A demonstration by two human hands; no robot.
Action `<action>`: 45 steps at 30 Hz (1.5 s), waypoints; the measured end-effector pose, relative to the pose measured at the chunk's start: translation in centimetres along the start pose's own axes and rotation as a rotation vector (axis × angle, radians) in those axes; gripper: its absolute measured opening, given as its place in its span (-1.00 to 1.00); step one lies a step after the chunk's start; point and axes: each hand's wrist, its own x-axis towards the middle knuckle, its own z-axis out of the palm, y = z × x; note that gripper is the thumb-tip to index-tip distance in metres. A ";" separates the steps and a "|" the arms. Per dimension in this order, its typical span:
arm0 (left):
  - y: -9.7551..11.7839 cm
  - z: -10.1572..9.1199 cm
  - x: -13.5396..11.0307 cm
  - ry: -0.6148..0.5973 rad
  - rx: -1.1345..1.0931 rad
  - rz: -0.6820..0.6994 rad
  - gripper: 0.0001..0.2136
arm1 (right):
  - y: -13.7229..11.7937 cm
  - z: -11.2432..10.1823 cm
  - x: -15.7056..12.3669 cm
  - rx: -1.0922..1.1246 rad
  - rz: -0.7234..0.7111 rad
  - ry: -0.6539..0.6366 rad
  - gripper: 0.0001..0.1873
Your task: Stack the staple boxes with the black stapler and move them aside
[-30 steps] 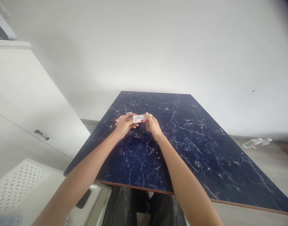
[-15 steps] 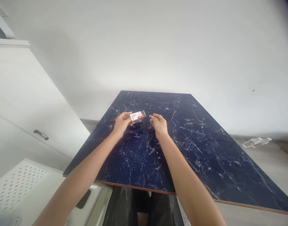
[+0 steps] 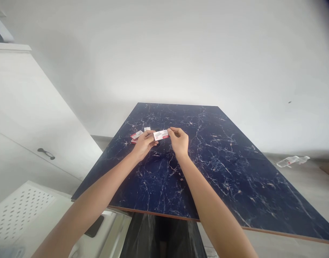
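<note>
A small white-and-red cardboard box [image 3: 160, 135] is held above the table between my two hands. My left hand [image 3: 145, 143] grips its left end, fingers closed. At the box's right end, my right hand [image 3: 179, 141] has its thumb and fingers pinched against the edge. Whether a small item sits under the right fingers is hidden. Just left of my left hand lie similar white-and-red boxes [image 3: 137, 134], partly covered by the hand. Another white piece [image 3: 147, 128] shows behind the left fingers.
The dark blue marble-patterned table [image 3: 215, 172] stands against a pale wall. A white cabinet [image 3: 27, 107] is on the left, with a phone-like dark object [image 3: 94, 226] on a white surface below. Clear plastic packaging [image 3: 292, 161] lies beyond the table's right edge.
My right hand, apart from the box before, has moved left onto its right end. The box has shifted slightly right and lower, and its grey open end no longer shows. More boxes show beside my left hand.
</note>
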 end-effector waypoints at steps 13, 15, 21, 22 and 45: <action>0.5 0.5 0.1 0.064 -0.119 0.024 -0.77 | -1.7 1.3 -2.2 0.107 -0.023 -0.087 -0.56; 0.4 0.6 0.1 0.058 -0.084 0.052 -0.72 | -1.7 1.4 -2.4 0.081 -0.032 -0.128 -0.63; 0.3 0.7 -0.1 0.025 -0.029 0.096 -0.78 | -1.3 1.7 -2.2 0.234 0.107 -0.166 -0.62; 0.4 0.7 -0.2 0.014 -0.065 0.076 -0.78 | -1.3 1.8 -2.1 0.273 0.134 -0.176 -0.61; 1.0 1.0 -0.7 -0.023 -0.136 -0.020 -0.83 | -2.1 1.5 -2.2 0.083 0.043 -0.094 -0.72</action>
